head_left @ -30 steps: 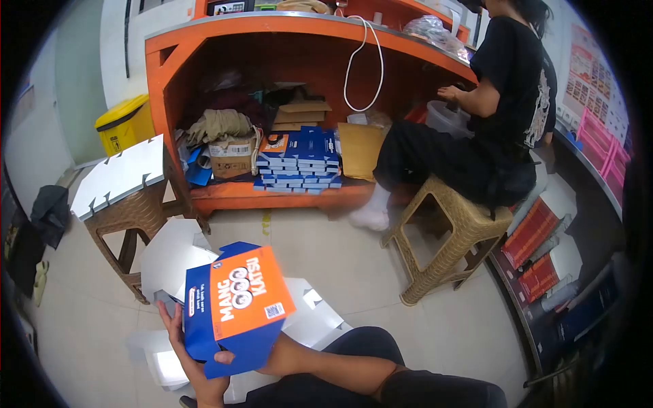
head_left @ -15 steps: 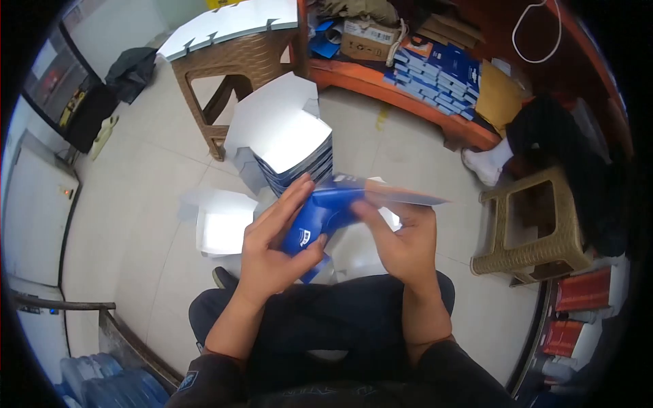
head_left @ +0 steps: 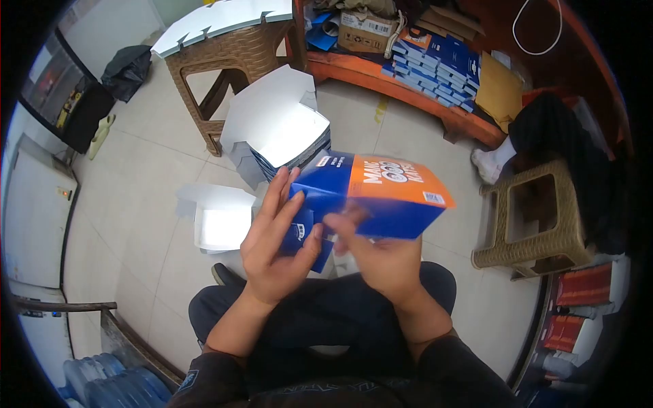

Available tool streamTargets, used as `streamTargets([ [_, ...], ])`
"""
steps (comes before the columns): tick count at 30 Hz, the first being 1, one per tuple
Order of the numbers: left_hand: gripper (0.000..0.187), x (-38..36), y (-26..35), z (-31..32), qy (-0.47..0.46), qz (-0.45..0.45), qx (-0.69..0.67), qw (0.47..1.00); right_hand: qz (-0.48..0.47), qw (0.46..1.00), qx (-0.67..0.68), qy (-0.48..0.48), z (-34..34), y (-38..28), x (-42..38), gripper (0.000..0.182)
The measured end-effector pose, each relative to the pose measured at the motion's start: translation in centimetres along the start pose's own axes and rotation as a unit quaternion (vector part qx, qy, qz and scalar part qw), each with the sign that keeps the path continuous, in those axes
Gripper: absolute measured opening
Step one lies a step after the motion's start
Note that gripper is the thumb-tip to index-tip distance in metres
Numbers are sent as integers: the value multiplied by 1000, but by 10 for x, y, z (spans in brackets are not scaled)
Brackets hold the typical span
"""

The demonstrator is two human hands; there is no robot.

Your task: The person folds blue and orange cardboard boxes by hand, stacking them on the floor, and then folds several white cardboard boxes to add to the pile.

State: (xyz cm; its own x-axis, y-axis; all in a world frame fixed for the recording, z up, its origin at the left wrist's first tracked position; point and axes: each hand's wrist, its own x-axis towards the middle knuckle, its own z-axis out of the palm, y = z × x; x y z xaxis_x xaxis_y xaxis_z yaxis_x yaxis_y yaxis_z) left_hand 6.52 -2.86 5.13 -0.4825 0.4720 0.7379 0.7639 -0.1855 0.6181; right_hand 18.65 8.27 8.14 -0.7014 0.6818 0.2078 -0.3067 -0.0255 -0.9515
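- Head view: a blue and orange box (head_left: 371, 194) is held above the lap, in front of the chest, orange panel facing up.
- The left hand (head_left: 275, 241) is pressed flat against the box's blue left side, fingers (head_left: 279, 194) extended upward and the thumb hooked on a lower flap.
- The right hand (head_left: 374, 255) is set under the box, fingers curled against its underside; the exact grip is partly hidden by the box, so it appears clamped from below.
- Both hands are close together, each in contact with the box.
- A stack of flat blanks (head_left: 279, 129) is located on the floor just beyond the box, white sides up.
- A single opened white blank (head_left: 221, 221) lies on the floor left of the hands.
- A brown stool (head_left: 228, 58) carrying more white blanks stands behind the stack.
- A second stool (head_left: 537, 217) stands to the right, beside a seated person's leg (head_left: 544, 129).
- Folded blue boxes (head_left: 435, 64) are piled on the orange shelf (head_left: 401, 92).
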Motion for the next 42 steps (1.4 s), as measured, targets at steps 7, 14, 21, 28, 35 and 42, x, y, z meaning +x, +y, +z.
streamTargets([
  [7, 84, 9, 7, -3, -118, -11, -58, 991, -165, 966, -176, -96, -23, 23, 7, 22],
  [14, 73, 1, -22, -13, -42, -174, -150, 972, -65, 987, -144, 33, -32, -20, 22, 16],
  [21, 76, 11, -27, -26, 72, -262, -244, 931, 8, 981, -192, 6, -49, 15, 52, 42],
  [28, 60, 16, -34, -46, 56, -329, -142, 932, 100, 992, -48, -53, -60, 23, 65, 50],
  [35, 53, 12, -62, -219, 253, -272, 7, 928, 81, 991, -70, 77, -115, 33, 88, 61],
  [42, 57, -42, -151, -270, 34, -460, 47, 886, 100, 913, -372, 133, -191, 93, 113, 45],
])
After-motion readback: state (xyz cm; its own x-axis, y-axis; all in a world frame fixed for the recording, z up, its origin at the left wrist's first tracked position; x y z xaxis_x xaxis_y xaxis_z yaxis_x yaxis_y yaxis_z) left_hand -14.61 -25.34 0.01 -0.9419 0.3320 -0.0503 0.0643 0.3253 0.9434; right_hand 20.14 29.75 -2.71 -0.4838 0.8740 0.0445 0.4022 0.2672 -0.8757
